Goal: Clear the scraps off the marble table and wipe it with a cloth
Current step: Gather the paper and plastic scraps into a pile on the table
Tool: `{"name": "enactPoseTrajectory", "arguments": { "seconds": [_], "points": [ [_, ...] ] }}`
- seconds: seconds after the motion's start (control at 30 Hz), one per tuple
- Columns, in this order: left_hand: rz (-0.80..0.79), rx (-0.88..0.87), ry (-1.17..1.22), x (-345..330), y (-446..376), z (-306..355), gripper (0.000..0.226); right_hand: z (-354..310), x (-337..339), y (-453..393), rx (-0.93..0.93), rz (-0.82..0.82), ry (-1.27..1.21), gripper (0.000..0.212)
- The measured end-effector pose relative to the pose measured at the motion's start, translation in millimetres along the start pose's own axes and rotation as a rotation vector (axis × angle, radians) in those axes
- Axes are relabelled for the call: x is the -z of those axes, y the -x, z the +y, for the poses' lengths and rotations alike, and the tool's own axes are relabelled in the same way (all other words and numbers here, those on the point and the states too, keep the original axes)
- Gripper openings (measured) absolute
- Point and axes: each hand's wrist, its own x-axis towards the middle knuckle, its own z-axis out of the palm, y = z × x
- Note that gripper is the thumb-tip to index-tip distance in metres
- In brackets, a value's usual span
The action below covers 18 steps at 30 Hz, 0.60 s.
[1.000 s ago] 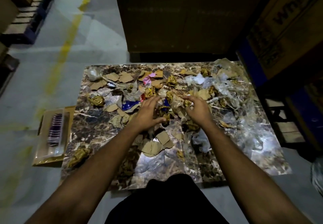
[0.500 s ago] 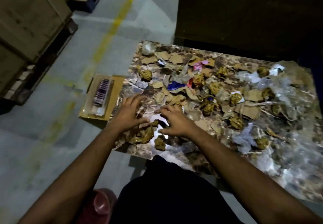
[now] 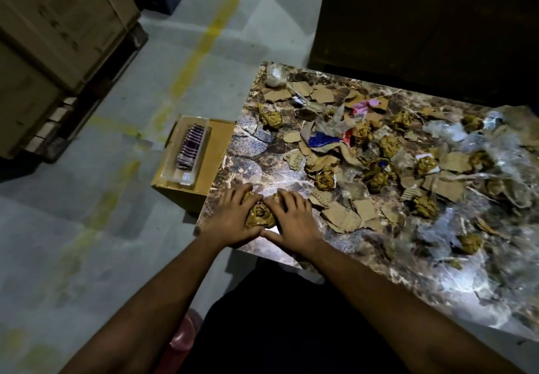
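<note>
Your left hand (image 3: 233,219) and right hand (image 3: 294,222) cup a crumpled golden-brown paper wad (image 3: 260,215) between them at the brown marble tabletop (image 3: 233,163)'s near-left corner; remaining scraps lie rightward, nearer your right.

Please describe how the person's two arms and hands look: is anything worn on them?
Both forearms are bare up to the frame's edge: no sleeves show. The left hand and the right hand wear no gloves. No watch, ring or bracelet can be seen, though the light is dim. No markings are visible.
</note>
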Motion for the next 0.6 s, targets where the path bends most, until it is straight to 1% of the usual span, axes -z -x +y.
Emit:
{"name": "enactPoseTrajectory", "arguments": {
  "seconds": [0.07, 0.13, 0.3, 0.47, 0.53, 0.6],
  "points": [
    [0.022, 0.016, -0.013, -4, -2, 4, 0.079, 2, -1, -5, -0.004, 0.016, 0.046, 0.077],
    [0.022, 0.027, 0.027, -5, -7, 4, 0.077, 3, -1, -8, -0.019, 0.017, 0.055, 0.072],
    [0.041, 0.002, 0.090, -4, -18, 6, 0.078, 5, 5, -17, -0.071, -0.044, -0.042, 0.056],
    [0.070, -0.021, 0.174, 4, -31, 17, 0.075, 14, 22, -23, -0.115, -0.075, -0.186, 0.056],
    [0.095, -0.035, 0.263, 12, -40, 23, 0.071, 22, 31, -24, -0.123, -0.048, -0.254, 0.057],
    [0.141, -0.041, 0.333, 26, -51, 36, 0.069, 34, 44, -24, -0.155, 0.022, -0.316, 0.061]
  ]
}}
